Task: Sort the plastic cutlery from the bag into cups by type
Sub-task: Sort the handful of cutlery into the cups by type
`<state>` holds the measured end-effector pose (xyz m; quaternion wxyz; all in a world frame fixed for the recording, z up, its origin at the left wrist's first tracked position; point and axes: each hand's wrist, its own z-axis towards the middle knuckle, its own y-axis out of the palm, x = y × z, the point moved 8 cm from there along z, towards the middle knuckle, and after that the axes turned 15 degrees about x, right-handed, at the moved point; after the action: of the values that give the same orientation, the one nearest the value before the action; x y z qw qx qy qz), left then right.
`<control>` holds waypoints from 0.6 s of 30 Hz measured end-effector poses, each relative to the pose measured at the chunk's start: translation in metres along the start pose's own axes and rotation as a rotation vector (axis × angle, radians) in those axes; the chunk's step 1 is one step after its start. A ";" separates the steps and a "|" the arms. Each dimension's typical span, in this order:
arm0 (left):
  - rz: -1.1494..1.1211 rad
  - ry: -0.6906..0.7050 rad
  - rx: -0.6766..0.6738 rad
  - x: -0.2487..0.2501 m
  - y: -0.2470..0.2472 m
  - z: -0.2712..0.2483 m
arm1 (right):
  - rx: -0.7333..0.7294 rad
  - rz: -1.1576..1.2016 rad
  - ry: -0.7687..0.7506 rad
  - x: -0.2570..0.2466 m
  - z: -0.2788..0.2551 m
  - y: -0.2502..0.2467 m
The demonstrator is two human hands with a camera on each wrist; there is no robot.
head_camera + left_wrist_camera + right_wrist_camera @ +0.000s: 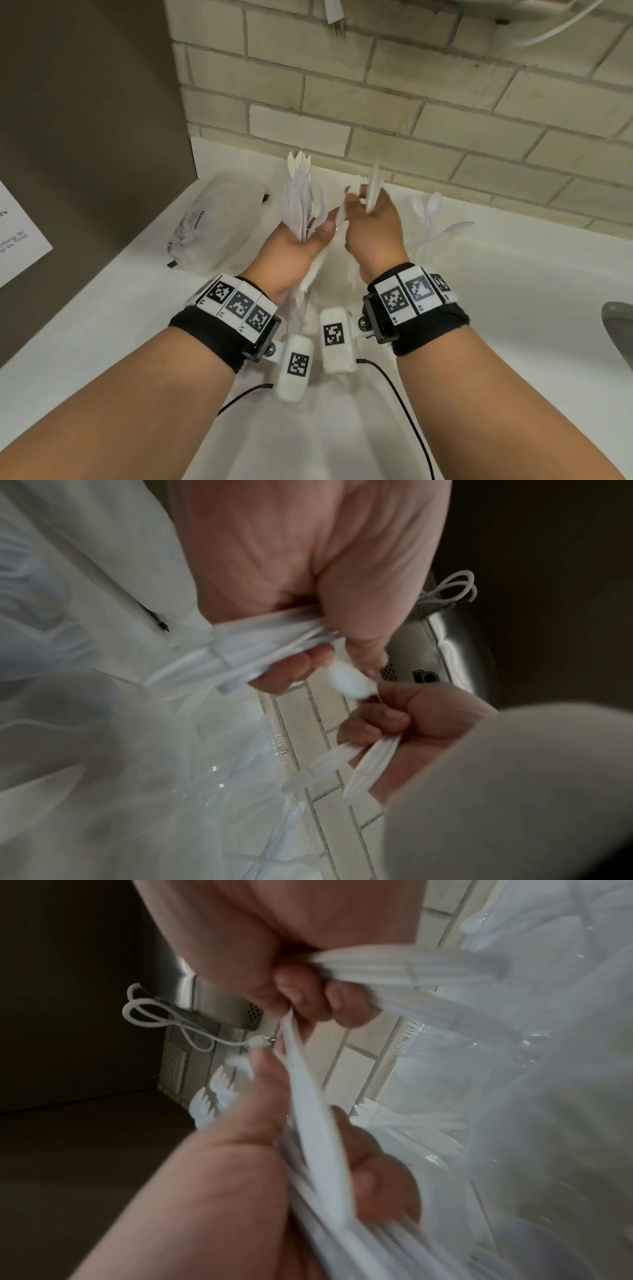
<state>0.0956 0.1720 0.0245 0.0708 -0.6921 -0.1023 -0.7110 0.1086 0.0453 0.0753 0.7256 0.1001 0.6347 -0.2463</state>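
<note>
White plastic cutlery (pixel 301 195) bunched in left hand (pixel 294 246), right hand (pixel 373 233) gripping some

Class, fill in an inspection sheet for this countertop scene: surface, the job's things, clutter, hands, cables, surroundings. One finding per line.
Surface: white counter, sink edge at far right.
Job's things: cutlery bundle; second small bundle; clear cup of spoons; plastic bag lying left.
Clutter: nothing seen.
Hands: left hand grips the cutlery bundle; right hand grips the small bundle.
Cables: thin black leads from wrist cameras; white power cord hanging.
Surroundings: tiled wall, brown panel.
</note>
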 end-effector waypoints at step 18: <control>-0.060 -0.173 -0.154 -0.011 0.009 -0.005 | -0.274 -0.303 -0.260 -0.023 -0.023 0.021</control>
<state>0.0935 0.1621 0.0143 -0.0129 -0.7508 -0.0738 -0.6563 0.0972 0.0792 0.0898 0.7627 -0.1282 0.5713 -0.2747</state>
